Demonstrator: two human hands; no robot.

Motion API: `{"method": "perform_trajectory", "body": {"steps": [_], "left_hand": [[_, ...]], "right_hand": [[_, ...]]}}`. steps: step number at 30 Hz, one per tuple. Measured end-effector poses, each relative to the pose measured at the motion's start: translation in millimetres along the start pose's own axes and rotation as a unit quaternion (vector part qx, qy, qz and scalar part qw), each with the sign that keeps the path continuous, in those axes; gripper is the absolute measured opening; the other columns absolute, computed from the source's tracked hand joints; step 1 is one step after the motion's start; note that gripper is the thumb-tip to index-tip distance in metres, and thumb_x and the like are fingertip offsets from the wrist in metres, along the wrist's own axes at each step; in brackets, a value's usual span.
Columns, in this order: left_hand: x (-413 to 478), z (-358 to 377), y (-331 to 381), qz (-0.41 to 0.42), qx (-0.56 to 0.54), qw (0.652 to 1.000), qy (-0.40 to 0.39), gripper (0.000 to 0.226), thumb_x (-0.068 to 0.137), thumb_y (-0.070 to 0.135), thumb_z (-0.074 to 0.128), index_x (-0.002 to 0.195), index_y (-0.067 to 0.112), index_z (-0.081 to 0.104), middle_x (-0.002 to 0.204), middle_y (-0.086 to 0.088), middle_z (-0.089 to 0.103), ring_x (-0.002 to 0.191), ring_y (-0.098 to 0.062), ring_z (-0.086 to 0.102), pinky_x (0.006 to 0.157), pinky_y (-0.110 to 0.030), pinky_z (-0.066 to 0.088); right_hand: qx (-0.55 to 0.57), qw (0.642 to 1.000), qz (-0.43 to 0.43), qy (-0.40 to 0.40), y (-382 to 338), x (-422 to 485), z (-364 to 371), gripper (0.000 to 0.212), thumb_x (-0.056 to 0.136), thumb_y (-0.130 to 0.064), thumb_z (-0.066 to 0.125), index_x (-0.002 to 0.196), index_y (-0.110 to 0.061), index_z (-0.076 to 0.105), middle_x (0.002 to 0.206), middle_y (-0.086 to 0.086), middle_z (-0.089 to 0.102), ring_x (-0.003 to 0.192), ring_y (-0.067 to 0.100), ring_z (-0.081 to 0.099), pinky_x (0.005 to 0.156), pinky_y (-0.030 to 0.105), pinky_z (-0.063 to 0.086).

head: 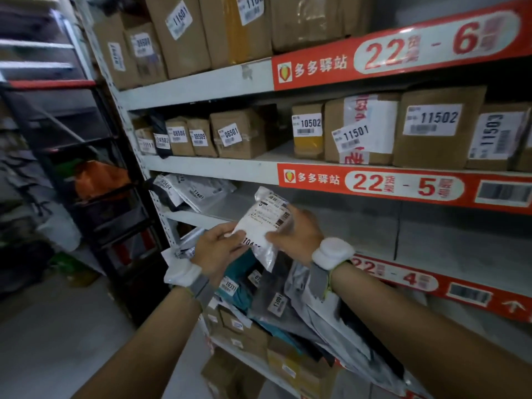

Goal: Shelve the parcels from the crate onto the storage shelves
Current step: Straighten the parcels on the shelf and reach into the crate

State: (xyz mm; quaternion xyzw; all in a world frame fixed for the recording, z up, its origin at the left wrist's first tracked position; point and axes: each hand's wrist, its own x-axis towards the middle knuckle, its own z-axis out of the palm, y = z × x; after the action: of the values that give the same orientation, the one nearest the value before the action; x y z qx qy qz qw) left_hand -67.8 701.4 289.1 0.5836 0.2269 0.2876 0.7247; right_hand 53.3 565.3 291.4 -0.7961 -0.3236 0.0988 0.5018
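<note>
Checking a white mailer parcel (260,226) just below the 22-5 shelf label (403,187)
The left hand (218,250) and right hand (298,234) each pinch an edge, printed side up, probably to read its number before shelving.

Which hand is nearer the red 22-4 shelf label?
Right. The right hand is left of the 22-4 label; the left hand is farther left, across the white parcel.

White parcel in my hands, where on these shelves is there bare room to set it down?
The tier above the 22-4 strip is bare right of the grey mailers. A narrow gap lies between box 08501 and box 10502. The top-tier boxes and the heap of mailers below the white parcel are crowded.
</note>
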Motion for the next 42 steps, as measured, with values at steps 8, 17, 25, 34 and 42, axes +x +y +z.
{"method": "perform_trajectory", "body": {"steps": [8,17,25,34,42], "left_hand": [[74,-31,14,0.014,0.017,0.998,0.058,0.028,0.091,-0.004,0.063,0.118,-0.01,0.06,0.113,-0.025,0.067,0.098,-0.032,0.067,0.08,-0.033,0.06],[177,-66,32,0.02,0.036,0.998,0.051,0.019,0.09,-0.013,0.057,0.099,0.003,0.065,0.083,-0.014,0.065,0.074,-0.024,0.065,0.066,-0.028,0.061],[238,-113,37,0.012,0.166,0.984,0.054,0.023,0.079,-0.001,0.064,0.094,0.017,0.07,0.093,-0.014,0.07,0.083,-0.032,0.069,0.074,-0.039,0.058],[253,-145,24,0.01,0.389,0.917,0.085,0.056,0.09,0.051,0.058,0.065,0.004,0.072,0.054,-0.005,0.069,0.049,-0.021,0.062,0.053,-0.025,0.044],[264,-142,12,0.043,0.355,0.924,0.138,0.045,0.087,0.037,0.063,0.055,0.005,0.069,0.047,-0.001,0.065,0.058,-0.02,0.064,0.06,-0.028,0.049]], "right_hand": [[-0.066,0.997,-0.025,-0.014,-18,52,45,0.086,0.082,-0.03,0.075,0.152,-0.024,0.027,0.153,0.009,0.017,0.129,0.031,0.047,0.104,0.028,0.038],[-0.139,0.988,-0.07,-0.015,-37,141,106,0.088,0.087,-0.037,0.071,0.153,-0.011,0.02,0.158,0.012,0.017,0.147,0.033,0.019,0.117,0.039,0.027],[-0.138,0.99,-0.02,-0.025,-31,199,147,0.087,0.093,-0.053,0.054,0.157,-0.026,0.001,0.163,0.005,0.013,0.141,0.039,0.032,0.114,0.044,0.034],[-0.144,0.987,-0.073,0.015,-15,202,156,0.087,0.091,-0.047,0.06,0.157,-0.034,0.005,0.163,0.003,0.011,0.135,0.039,0.04,0.108,0.043,0.042],[-0.27,0.957,-0.069,-0.081,-22,199,154,0.096,0.09,-0.068,0.05,0.157,-0.03,-0.008,0.166,0.006,-0.005,0.152,0.029,0.008,0.121,0.04,0.017]]}}
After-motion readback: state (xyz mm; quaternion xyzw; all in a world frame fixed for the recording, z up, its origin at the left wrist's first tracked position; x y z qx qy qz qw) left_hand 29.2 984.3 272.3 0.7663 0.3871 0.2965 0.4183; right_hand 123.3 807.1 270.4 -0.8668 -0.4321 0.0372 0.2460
